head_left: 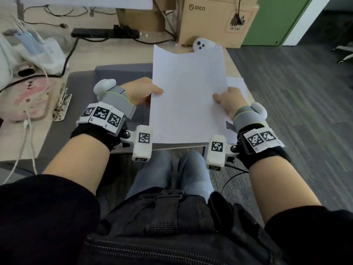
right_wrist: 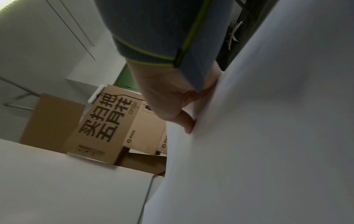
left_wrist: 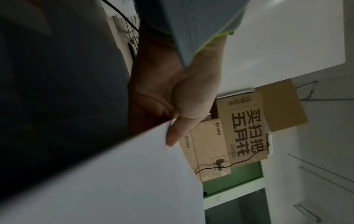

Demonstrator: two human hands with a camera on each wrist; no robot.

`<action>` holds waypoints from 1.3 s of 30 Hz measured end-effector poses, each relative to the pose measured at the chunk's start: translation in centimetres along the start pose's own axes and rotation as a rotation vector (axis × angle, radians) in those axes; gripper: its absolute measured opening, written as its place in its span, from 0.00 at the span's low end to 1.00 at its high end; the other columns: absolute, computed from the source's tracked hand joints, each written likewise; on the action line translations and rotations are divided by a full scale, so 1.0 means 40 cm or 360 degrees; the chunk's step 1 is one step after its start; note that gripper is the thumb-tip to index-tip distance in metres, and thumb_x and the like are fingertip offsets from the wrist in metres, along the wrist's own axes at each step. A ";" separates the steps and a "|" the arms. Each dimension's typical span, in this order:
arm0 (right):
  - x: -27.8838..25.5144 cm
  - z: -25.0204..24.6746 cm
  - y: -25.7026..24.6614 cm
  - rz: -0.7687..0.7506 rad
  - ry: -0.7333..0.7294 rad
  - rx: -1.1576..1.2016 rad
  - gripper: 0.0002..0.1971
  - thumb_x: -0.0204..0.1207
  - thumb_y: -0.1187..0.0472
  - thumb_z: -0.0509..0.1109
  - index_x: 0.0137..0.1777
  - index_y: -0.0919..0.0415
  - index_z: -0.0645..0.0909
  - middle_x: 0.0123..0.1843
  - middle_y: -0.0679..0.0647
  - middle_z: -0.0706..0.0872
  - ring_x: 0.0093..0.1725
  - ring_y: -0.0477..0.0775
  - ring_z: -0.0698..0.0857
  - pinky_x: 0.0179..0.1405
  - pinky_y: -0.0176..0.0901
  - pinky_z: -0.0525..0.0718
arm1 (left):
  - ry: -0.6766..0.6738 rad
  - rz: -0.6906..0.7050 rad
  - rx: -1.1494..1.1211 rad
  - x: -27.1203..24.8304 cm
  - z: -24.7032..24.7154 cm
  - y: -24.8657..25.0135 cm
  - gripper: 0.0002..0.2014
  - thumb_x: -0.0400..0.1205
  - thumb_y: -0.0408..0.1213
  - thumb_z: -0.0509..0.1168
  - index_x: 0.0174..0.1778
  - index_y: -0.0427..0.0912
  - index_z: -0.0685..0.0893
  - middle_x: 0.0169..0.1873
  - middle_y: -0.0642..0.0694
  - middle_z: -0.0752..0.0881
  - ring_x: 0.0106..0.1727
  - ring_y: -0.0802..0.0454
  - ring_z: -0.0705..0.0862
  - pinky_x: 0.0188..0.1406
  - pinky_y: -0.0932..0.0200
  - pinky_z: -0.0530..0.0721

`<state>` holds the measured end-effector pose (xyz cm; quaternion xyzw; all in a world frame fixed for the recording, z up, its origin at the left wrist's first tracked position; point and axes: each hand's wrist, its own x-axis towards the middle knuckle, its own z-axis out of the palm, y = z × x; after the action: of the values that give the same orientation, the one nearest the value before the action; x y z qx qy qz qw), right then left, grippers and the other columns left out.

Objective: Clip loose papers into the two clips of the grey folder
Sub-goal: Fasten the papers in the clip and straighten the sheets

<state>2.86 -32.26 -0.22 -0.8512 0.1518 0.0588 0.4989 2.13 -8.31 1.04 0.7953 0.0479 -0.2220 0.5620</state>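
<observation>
You are pinching the paper [head_left: 188, 96] by both side edges, left hand [head_left: 140, 91] and right hand [head_left: 230, 103], with the folder clip [head_left: 62, 101] lying well left of your left fingers [left_wrist: 173, 134].

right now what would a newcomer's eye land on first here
Probably the white sheet of paper, held up mid-frame with the left hand and right hand pinching its side edges. Under it lies the open grey folder, its metal clip at the left, and a PICO carton behind.
</observation>
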 end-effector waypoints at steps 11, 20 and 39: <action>-0.012 0.034 0.052 0.0357 -0.0137 -0.0168 0.20 0.78 0.64 0.63 0.69 0.66 0.71 0.54 0.63 0.80 0.48 0.57 0.75 0.32 0.40 0.71 | 0.0053 -0.0359 0.0150 0.014 0.010 -0.064 0.07 0.82 0.27 0.54 0.52 0.34 0.75 0.35 0.42 0.80 0.26 0.50 0.84 0.18 0.64 0.85; 0.004 0.053 0.028 0.0284 -0.0108 -0.0242 0.23 0.79 0.64 0.63 0.73 0.70 0.67 0.72 0.66 0.77 0.68 0.65 0.80 0.66 0.51 0.78 | 0.0096 -0.0330 0.0108 0.037 -0.013 -0.049 0.06 0.83 0.27 0.54 0.50 0.34 0.76 0.34 0.44 0.82 0.26 0.51 0.86 0.19 0.64 0.85; 0.071 0.076 0.014 0.0299 -0.0108 -0.0274 0.26 0.79 0.62 0.62 0.76 0.61 0.63 0.70 0.61 0.78 0.65 0.62 0.80 0.52 0.44 0.75 | 0.0102 -0.0480 0.0122 0.105 -0.058 -0.057 0.11 0.84 0.30 0.54 0.58 0.31 0.77 0.39 0.38 0.86 0.35 0.45 0.86 0.25 0.65 0.86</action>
<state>5.50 -30.46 -2.91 -0.8704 0.2083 0.1470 0.4212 5.86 -6.08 -2.04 0.8067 0.1761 -0.2800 0.4897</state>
